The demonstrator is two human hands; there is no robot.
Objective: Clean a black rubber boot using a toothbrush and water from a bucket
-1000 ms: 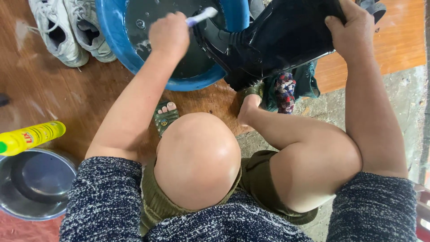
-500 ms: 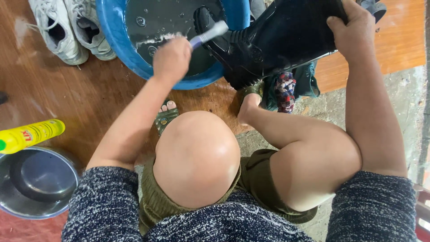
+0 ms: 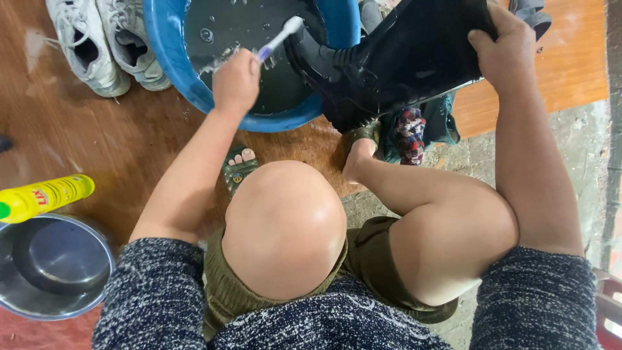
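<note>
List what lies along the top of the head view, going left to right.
White sneakers → blue basin → left hand holding a toothbrush → black rubber boot → right hand gripping the boot's top.

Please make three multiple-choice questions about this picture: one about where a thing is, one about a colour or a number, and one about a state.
1. Where is the yellow bottle?
A. inside the blue basin
B. lying on the floor beside the metal bowl
C. in the right hand

2. How many white sneakers lie beside the blue basin?
A. one
B. two
C. four

3. What does the left hand hold?
A. a toothbrush
B. a sponge
C. nothing

Answers:
1. B: the bottle lies on its side on the brown floor, just above the metal bowl in the picture.
2. B: a pair of white sneakers lies to the left of the basin.
3. A: the left hand is closed on a toothbrush whose head reaches the black rubber boot, which the right hand grips at its top.
</note>
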